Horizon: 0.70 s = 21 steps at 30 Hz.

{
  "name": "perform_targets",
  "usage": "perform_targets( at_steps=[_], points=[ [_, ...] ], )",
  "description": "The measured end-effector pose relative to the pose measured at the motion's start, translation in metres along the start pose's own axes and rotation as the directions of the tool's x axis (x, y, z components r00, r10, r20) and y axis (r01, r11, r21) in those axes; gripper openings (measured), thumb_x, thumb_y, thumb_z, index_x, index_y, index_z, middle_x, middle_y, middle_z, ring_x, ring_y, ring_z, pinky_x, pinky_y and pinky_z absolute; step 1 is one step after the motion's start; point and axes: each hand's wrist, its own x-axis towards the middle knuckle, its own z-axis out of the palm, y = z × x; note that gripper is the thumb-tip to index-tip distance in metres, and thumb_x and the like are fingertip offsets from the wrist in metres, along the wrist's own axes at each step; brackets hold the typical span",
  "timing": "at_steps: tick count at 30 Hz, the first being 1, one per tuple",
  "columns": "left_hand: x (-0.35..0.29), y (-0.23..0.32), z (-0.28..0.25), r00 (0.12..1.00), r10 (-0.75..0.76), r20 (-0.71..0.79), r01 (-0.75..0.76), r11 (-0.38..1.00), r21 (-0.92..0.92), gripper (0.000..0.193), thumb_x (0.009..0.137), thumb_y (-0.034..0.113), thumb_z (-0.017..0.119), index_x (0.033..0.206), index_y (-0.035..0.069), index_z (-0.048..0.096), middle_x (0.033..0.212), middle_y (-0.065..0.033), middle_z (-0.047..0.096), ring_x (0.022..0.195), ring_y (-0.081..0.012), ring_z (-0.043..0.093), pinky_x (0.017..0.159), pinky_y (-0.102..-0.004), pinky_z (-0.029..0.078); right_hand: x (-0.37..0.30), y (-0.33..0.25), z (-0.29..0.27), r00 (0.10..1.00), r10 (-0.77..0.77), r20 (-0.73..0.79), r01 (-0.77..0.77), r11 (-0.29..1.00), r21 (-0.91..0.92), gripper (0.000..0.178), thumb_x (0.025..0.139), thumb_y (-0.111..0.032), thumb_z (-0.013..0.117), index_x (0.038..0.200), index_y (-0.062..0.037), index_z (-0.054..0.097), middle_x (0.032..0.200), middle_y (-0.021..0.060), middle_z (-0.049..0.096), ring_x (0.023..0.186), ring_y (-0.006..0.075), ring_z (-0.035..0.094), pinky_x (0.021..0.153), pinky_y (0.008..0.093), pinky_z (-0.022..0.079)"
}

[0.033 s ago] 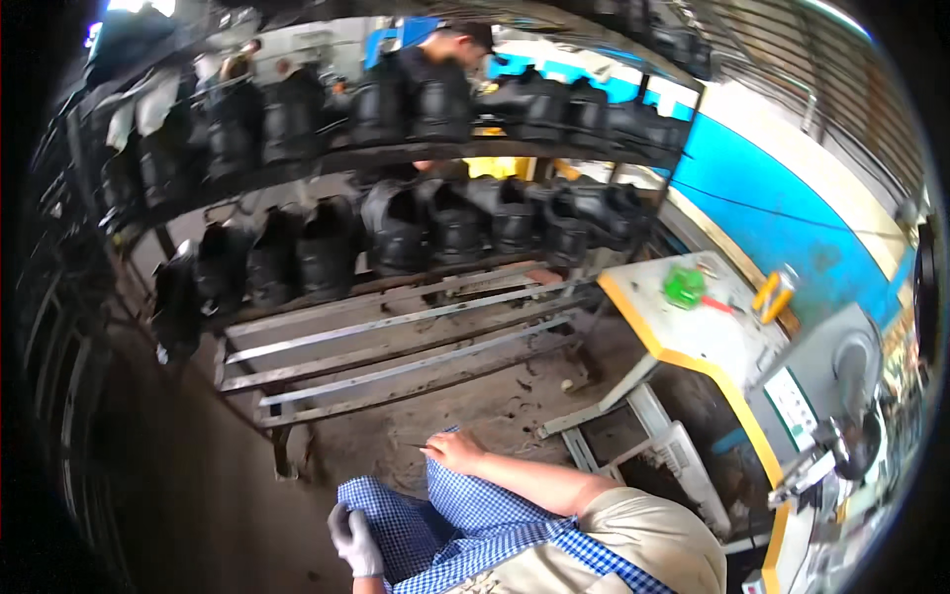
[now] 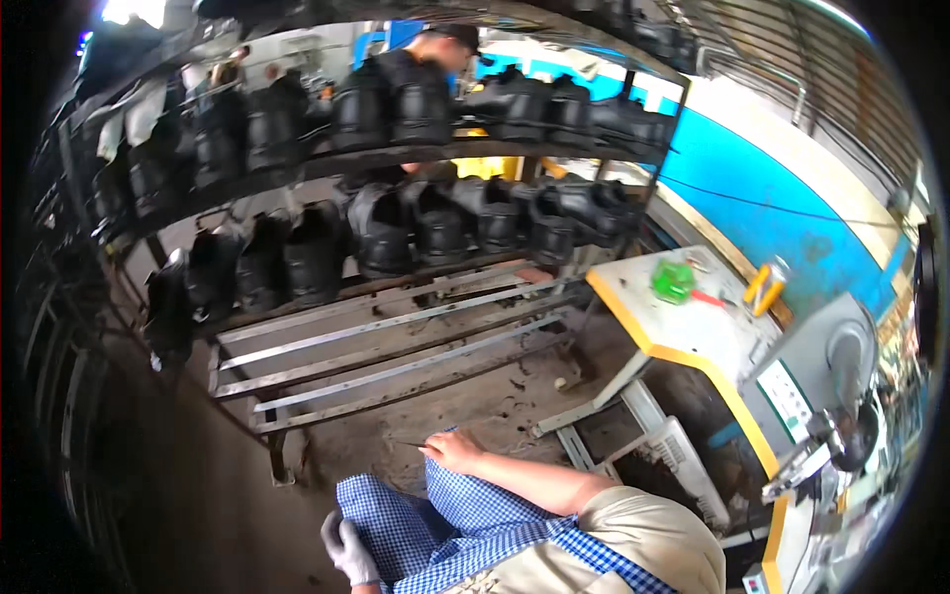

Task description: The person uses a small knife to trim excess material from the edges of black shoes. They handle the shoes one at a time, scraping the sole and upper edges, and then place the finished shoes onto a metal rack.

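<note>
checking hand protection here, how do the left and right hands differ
The left hand wears a whitish glove; the right hand is bare. The right hand grips a thin dark tool; the left hand shows nothing in its grasp. Both are beside the blue checked cloth.

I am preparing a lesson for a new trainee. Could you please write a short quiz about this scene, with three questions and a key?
1. Multiple choice: which hand wears the pale fabric glove?
A) left hand
B) bare right hand
C) neither

2. True or false: the right hand is empty.

3. Open: what stands in rows on the dark metal rack?

Key:
1. A
2. False; the right hand holds a thin, dark, stick-like object.
3. Glossy black shoes.
</note>
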Motion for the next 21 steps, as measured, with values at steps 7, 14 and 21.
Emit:
perform_targets(
  at_steps=[7, 14, 21],
  points=[
    [-0.093, -0.012, -0.064, 0.883, -0.465, 0.064, 0.43, 0.855, 0.291, 0.057, 0.087, 0.043, 0.066, 0.126, 0.002, 0.059, 0.128, -0.019, 0.057, 0.119, -0.0292, 0.054, 0.104, -0.0456, 0.04, -0.076, 0.039, -0.025, 0.971, 0.152, -0.186, -0.148, 0.988, 0.036, 0.029, 0.093, -0.033, 0.059, 0.085, -0.006, 0.064, 0.084, 0.0134, 0.067, 0.078, 0.0349, 0.066, 0.067, 0.0463, 0.053],
    [-0.126, -0.055, -0.109, 0.801, -0.596, -0.052, 0.586, 0.765, 0.267, 0.043, 0.091, 0.028, 0.062, 0.124, 0.001, 0.058, 0.123, -0.0146, 0.059, 0.112, -0.0242, 0.056, 0.099, -0.0382, 0.044, -0.084, 0.035, -0.019, 0.938, 0.095, -0.332, -0.076, 0.995, 0.069, 0.029, 0.091, -0.025, 0.062, 0.071, -0.0062, 0.054, 0.071, 0.0119, 0.062, 0.06, 0.0338, 0.062, 0.054, 0.0445, 0.048],
    [-0.038, 0.03, -0.053, 0.997, 0.072, -0.04, -0.056, 0.947, 0.316, 0.04, 0.083, 0.026, 0.068, 0.114, 0.003, 0.064, 0.108, -0.0151, 0.065, 0.099, -0.0294, 0.062, 0.094, -0.042, 0.047, -0.036, 0.019, -0.019, 0.991, -0.134, 0.025, 0.134, 0.991, 0.005, 0.03, 0.091, -0.034, 0.062, 0.08, -0.0068, 0.062, 0.078, 0.0108, 0.065, 0.069, 0.0331, 0.065, 0.059, 0.0442, 0.051]
  ],
)
